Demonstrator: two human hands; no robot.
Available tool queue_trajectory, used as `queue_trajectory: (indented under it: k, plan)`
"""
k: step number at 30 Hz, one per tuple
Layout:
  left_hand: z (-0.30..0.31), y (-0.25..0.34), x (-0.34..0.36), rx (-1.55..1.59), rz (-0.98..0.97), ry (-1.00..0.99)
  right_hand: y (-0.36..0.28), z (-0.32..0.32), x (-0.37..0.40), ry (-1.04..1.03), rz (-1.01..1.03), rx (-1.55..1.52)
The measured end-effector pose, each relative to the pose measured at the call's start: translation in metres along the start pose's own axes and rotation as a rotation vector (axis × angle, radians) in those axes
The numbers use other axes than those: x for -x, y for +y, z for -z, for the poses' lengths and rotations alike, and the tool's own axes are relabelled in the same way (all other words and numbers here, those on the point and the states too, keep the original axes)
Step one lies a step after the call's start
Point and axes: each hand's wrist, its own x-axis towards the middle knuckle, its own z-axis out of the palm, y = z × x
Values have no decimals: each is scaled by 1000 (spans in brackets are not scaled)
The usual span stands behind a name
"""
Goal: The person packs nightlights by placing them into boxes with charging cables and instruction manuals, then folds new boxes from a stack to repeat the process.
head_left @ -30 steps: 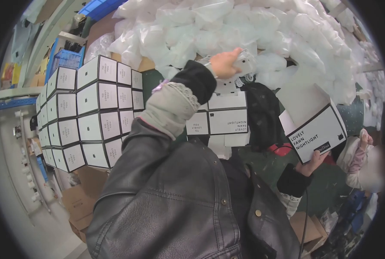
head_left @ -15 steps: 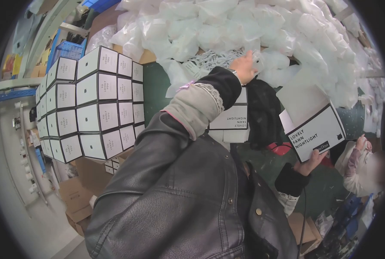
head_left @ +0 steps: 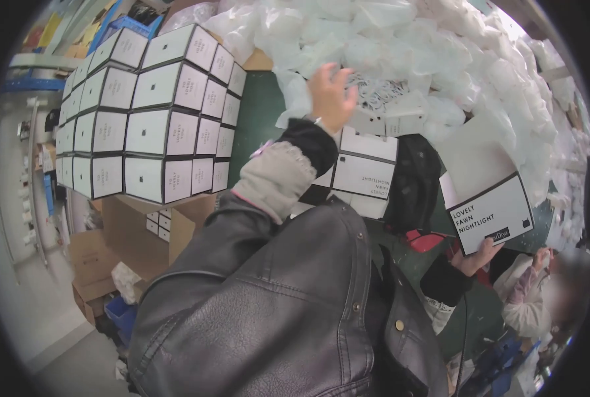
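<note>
My right hand [head_left: 475, 258] grips the lower edge of a white nightlight box [head_left: 490, 215] with black borders, its top flap standing up. The thumb lies on the printed front beside a small black label. My left hand [head_left: 333, 96] is raised in front of the plastic bags, slightly blurred, fingers apart and nothing visible in it. Just right of it lies a pile of white cables [head_left: 378, 92]. Below that hand, more nightlight boxes [head_left: 364, 175] lie on the green table [head_left: 260, 109].
Stacked white boxes [head_left: 151, 132] stand at the left, above an open cardboard carton [head_left: 123, 231]. Bulging translucent plastic bags [head_left: 374, 40] line the back. A black cloth-like item [head_left: 411, 178] lies mid-table, with a red object [head_left: 422, 241] near it. Another person [head_left: 526, 298] sits at the right.
My left hand has moved left, away from the white items by the cables. The view has shifted, while my right hand still holds the box.
</note>
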Motion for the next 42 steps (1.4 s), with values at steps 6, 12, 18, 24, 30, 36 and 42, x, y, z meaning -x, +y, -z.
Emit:
queue_trajectory:
  k: [6, 12, 18, 24, 30, 36, 42]
  plan:
    - [54, -71, 28, -296, 830, -263, 8, -38, -6, 12, -74, -44]
    - [38, -92, -4, 90, 1231, -704, 12, -83, 7, -53, -92, 23]
    - [34, -118, 1, 463, 1383, -476, 12, -86, 19, -65, -69, 67]
    - [87, -126, -1, 1196, 1576, 16, 13, -79, 29, 29, -36, 112]
    - [122, -75, -110, 1383, 1052, 59, 21, -94, 40, 113, -59, 110]
    - [123, -49, -181, 1085, 769, -146, 15, -108, 54, 87, 30, 167]
    - [89, 5, -76, 1042, 806, -269, 33, -84, 68, -74, -42, -273]
